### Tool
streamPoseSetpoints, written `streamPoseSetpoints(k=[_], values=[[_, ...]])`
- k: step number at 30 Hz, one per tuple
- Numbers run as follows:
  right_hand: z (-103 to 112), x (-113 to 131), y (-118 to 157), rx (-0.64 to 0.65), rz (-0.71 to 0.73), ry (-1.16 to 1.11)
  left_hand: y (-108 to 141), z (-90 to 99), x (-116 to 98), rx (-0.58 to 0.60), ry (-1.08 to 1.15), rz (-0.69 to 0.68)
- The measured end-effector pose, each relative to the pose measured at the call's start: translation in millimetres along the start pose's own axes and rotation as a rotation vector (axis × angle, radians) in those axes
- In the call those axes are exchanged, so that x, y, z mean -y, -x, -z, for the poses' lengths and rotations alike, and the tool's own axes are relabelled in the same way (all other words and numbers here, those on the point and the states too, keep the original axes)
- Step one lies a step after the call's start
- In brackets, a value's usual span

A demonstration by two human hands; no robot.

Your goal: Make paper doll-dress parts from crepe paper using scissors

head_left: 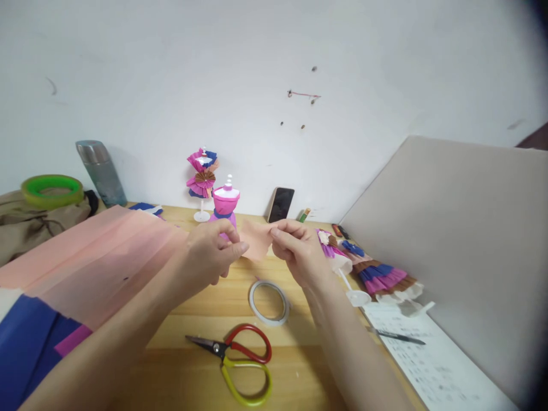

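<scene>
A small piece of peach crepe paper [256,240] is held up between my two hands above the wooden table. My right hand [299,248] pinches its right edge between thumb and fingers. At its left edge is my left hand [214,251], with curled fingers and the thumb against the paper; the exact grip is partly hidden. Just behind stands a small dress form [226,201] in a pink paper top with a blue waistband. Below my hands lie a roll of double-sided tape [269,302] and scissors [226,349] with one red and one yellow handle.
Peach crepe sheets [107,251] and blue paper [29,342] cover the left side. A bottle [101,174], dressed form [202,177] and phone [281,204] stand along the wall. Ruffled paper dresses [381,274], a written sheet [432,348] and a pen [400,337] lie right.
</scene>
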State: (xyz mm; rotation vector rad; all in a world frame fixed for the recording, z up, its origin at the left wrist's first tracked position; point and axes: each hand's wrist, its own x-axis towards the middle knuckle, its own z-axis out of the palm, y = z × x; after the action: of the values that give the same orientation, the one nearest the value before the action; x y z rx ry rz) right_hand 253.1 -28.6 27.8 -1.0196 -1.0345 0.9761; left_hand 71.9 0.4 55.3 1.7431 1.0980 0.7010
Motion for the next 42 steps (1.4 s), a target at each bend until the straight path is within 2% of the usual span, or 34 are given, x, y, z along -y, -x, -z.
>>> streamPoseSetpoints(k=[4,8,10,12,15,18,23,27,32,42], values=[[0,6,9,0.081,-0.020,0.009,-1,3.9,3,-0.025,0.199,-0.047],[-2,10,16,0.111,-0.041,0.005,-10,7.1,11,0.202,0.429,-0.043],[-4,10,16,0.092,-0.039,0.018,-13,5.8,14,0.255,0.495,-0.037],[-4,8,15,0.058,-0.028,0.038,-14,2.3,14,0.232,0.535,-0.033],[-5,3,11,0.008,-0.021,0.038,-15,-4.9,12,0.131,0.570,-0.023],[-7,-2,7,-0.008,-0.011,-0.020,-17,-10.7,12,0.038,0.607,-0.024],[-11,-9,5,-0.019,0.027,-0.127,-19,-13.8,13,-0.051,0.692,-0.063],[-12,-13,5,0.000,0.058,-0.146,-17,-15.0,11,-0.082,0.738,-0.058],[-12,-16,4,-0.046,0.069,-0.132,-17,-17.4,9,-0.102,0.743,-0.060],[-13,-20,2,-0.061,0.115,-0.151,-20,-21.3,16,-0.121,0.741,-0.079]])
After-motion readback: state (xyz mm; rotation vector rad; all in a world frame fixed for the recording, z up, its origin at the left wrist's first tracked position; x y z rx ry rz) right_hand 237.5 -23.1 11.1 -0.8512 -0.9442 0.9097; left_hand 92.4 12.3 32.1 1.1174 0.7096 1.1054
